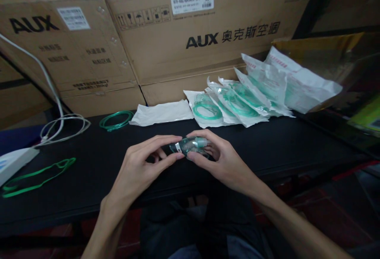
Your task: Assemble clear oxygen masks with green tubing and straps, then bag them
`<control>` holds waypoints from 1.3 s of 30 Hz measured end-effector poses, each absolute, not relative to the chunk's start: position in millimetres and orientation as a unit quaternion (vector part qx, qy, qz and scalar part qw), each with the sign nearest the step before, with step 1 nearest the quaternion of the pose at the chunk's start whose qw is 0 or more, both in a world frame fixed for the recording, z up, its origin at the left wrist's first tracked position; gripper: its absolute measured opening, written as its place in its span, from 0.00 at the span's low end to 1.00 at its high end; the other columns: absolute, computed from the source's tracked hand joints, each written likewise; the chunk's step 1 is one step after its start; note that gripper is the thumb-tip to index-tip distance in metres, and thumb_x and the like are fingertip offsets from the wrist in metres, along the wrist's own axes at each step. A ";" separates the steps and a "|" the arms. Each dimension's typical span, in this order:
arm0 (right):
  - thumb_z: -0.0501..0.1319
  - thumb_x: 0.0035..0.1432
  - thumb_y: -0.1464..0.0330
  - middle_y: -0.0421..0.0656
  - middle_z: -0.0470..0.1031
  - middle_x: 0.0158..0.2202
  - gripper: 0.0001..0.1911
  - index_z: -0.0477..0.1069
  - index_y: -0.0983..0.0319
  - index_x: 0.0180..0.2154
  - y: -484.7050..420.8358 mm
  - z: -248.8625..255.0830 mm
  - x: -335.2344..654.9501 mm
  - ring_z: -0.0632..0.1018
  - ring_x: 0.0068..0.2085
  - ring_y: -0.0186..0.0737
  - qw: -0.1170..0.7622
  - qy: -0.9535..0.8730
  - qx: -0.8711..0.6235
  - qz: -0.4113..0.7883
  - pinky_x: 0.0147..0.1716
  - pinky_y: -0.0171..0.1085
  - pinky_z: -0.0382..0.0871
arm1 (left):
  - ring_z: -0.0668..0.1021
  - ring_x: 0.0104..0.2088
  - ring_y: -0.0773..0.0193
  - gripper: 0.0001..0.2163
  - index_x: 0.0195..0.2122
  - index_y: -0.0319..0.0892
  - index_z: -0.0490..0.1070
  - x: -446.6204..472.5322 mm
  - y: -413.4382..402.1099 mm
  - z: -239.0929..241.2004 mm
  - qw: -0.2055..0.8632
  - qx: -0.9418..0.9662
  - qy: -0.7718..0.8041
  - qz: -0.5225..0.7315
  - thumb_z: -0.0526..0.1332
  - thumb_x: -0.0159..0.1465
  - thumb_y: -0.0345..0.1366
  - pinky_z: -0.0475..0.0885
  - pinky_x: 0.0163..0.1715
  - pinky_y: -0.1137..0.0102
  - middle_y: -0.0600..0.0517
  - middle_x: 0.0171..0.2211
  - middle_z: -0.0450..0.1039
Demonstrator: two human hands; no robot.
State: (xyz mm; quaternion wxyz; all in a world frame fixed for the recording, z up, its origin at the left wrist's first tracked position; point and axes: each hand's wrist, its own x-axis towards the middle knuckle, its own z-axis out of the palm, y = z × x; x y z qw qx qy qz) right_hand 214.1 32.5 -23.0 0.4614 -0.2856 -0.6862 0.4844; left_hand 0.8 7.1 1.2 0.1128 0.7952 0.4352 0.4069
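Note:
A clear greenish oxygen mask (191, 145) is held between my two hands, just above the black table. My left hand (145, 158) grips its left end with thumb and fingers, close to a small metal nose strip. Around the right end, by a pale green connector, the fingers of my right hand (219, 156) are curled. Part of the mask is hidden behind the fingers. On the table behind my hands lies a coil of green tubing (116, 120). A green elastic strap (38, 176) rests at the left.
Several clear-and-white packets with green tubing (208, 110) lean in a row at the back right, beside a flat white packet (162, 112). Large cardboard boxes (166, 61) stand behind the table (89, 172). A white cable (50, 77) and a white box-like device (18, 162) are at the left.

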 end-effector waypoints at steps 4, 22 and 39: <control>0.65 0.61 0.64 0.42 0.80 0.40 0.12 0.74 0.61 0.46 31.0 -21.8 213.1 0.80 0.41 0.39 0.470 -0.694 -0.322 0.440 0.41 0.35 0.73 | 0.79 0.28 0.71 0.14 0.51 0.44 0.78 3.2 6.0 1.0 0.089 0.810 0.409 0.412 0.69 0.64 0.35 0.75 0.25 0.76 0.48 0.49 0.81; 0.65 0.60 0.62 0.42 0.80 0.34 0.11 0.76 0.61 0.42 33.2 -25.6 210.4 0.79 0.35 0.40 0.444 -0.703 -0.382 0.404 0.35 0.36 0.71 | 0.79 0.23 0.72 0.12 0.43 0.41 0.69 1.3 0.3 -2.3 0.225 0.743 0.373 0.508 0.70 0.61 0.28 0.74 0.22 0.75 0.41 0.51 0.78; 0.65 0.60 0.56 0.44 0.82 0.37 0.17 0.77 0.60 0.44 38.3 -29.4 209.6 0.83 0.37 0.45 0.431 -0.704 -0.368 0.429 0.39 0.40 0.76 | 0.75 0.25 0.72 0.08 0.41 0.42 0.77 -36.0 -32.7 -1.2 0.139 0.724 0.545 0.399 0.66 0.66 0.40 0.73 0.26 0.73 0.45 0.52 0.76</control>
